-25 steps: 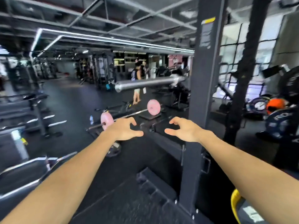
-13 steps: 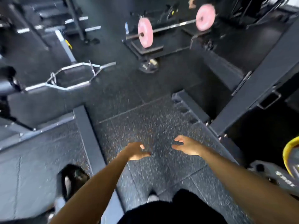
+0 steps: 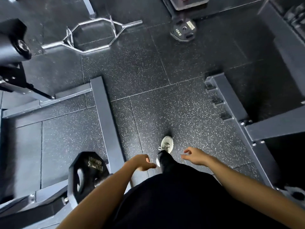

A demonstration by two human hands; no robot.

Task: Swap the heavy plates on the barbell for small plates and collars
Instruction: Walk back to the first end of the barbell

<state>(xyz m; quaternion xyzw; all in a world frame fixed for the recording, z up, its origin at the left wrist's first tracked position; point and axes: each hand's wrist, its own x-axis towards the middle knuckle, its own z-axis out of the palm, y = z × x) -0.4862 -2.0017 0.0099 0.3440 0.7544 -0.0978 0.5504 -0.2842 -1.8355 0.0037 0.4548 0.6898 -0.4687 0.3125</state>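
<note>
A black multi-sided weight plate with gold lettering [image 3: 87,171] stands on edge at the lower left, leaning against the dark grey steel base beam [image 3: 105,116] of a rack frame; it is the nearest plate to the person. A second plate, a round black rubber disc marked 10KG [image 3: 183,30], lies flat on the floor far ahead, well apart from the first and just beside a dark platform at the top edge. No loaded barbell shows in this view.

The left hand [image 3: 142,162] hangs in front of the body with its fingers loosely curled and its thumb pointing inward; it has hold of nothing. The right hand [image 3: 195,156] is likewise empty, fingers relaxed and slightly spread, held apart from the left. Between the two hands, lower in depth, a white laced trainer [image 3: 166,144] below a black trouser leg stands on the black rubber floor speckled with white [image 3: 148,71].

Further out, a bare chrome hexagonal trap bar [image 3: 92,35] lies flat on the floor at the upper left. Another grey steel rack base with small pegs [image 3: 231,103] runs along the right.
</note>
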